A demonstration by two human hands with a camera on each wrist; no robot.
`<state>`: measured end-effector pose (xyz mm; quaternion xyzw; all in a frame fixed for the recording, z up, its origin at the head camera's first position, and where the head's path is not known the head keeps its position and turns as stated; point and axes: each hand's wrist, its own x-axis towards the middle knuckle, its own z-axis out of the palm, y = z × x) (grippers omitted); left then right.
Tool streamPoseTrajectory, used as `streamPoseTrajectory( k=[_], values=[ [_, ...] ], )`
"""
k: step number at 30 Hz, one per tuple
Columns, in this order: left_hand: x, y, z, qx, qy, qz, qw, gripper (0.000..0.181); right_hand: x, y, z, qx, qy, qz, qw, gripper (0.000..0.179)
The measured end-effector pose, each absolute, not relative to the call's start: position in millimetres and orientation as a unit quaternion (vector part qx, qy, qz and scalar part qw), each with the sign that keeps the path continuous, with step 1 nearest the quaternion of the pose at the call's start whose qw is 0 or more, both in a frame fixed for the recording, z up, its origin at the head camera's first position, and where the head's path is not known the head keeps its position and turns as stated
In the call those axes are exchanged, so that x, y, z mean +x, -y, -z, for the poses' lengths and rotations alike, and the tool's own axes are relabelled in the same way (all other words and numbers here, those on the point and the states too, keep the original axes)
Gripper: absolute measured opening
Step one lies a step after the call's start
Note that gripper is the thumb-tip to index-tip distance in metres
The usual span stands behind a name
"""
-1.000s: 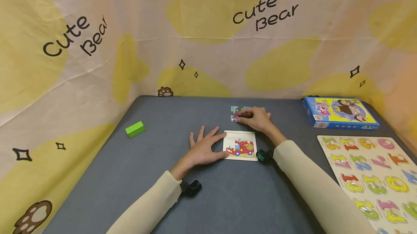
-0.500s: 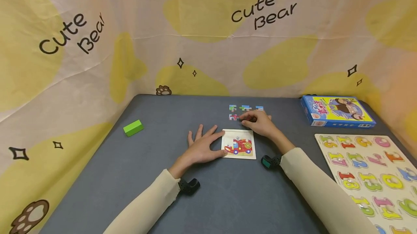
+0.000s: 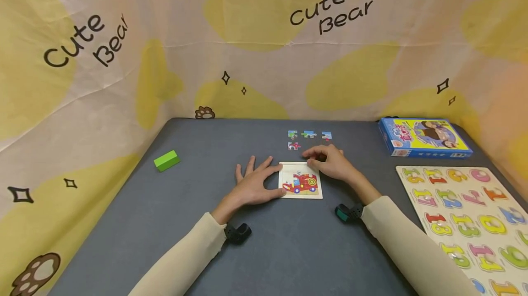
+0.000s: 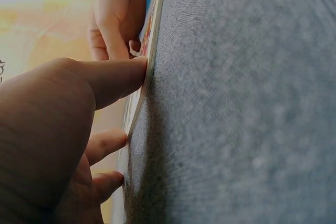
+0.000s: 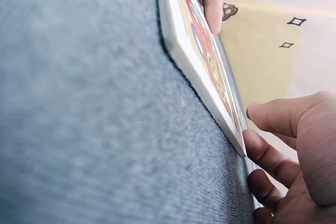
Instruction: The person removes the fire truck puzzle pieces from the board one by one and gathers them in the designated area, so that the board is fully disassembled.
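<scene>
A small square puzzle tray [image 3: 300,180], showing a partly assembled red vehicle picture, lies on the grey table. My left hand [image 3: 255,187] is spread flat at its left side, with thumb and index fingertip touching the frame. My right hand [image 3: 332,163] is at the tray's upper right corner, fingers bent toward the thumb. In the left wrist view a pale sliver of a puzzle piece [image 4: 135,53] shows at its fingertips; the rest is hidden. Beyond the tray lie loose puzzle pieces: three in a back row [image 3: 309,134] and a reddish one [image 3: 294,145] nearer.
On the left lies a green block [image 3: 167,161]. A blue and yellow box [image 3: 426,138] stands at the back right, with a board of colourful numbers [image 3: 466,204] in front of it. Printed cloth walls [image 3: 255,25] enclose the table's far and left sides.
My right hand has drawn back from the loose pieces to the tray's upper right corner, uncovering the back row. My left hand stays at the tray. The head view shifts slightly.
</scene>
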<state>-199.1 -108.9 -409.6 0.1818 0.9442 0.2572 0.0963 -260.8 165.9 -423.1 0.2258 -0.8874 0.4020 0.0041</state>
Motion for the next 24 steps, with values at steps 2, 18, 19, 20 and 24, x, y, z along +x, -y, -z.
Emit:
streamPoseTrajectory(
  k=[2, 18, 19, 20, 24],
  values=[
    [-198.6, 108.9, 408.5, 0.180, -0.945, -0.255, 0.098, 0.074, -258.2, -166.8, 423.6, 0.228, 0.887, -0.402, 0.003, 0.021],
    [-199.0, 109.7, 407.0, 0.187, -0.944, -0.244, 0.123, 0.073, -238.9, -169.8, 424.7, 0.242, 0.888, -0.390, 0.008, 0.027],
    [-198.9, 109.6, 406.9, 0.187, -0.944, -0.243, 0.124, 0.073, -237.2, -169.5, 424.7, 0.248, 0.889, -0.385, 0.011, 0.028],
    [-198.7, 109.4, 406.4, 0.187, -0.944, -0.243, 0.125, 0.072, -235.5, -169.1, 424.6, 0.256, 0.889, -0.380, 0.014, 0.029],
    [-197.6, 109.1, 405.7, 0.186, -0.945, -0.240, 0.125, 0.071, -229.9, -165.9, 422.7, 0.289, 0.886, -0.362, 0.004, 0.031]
  ],
)
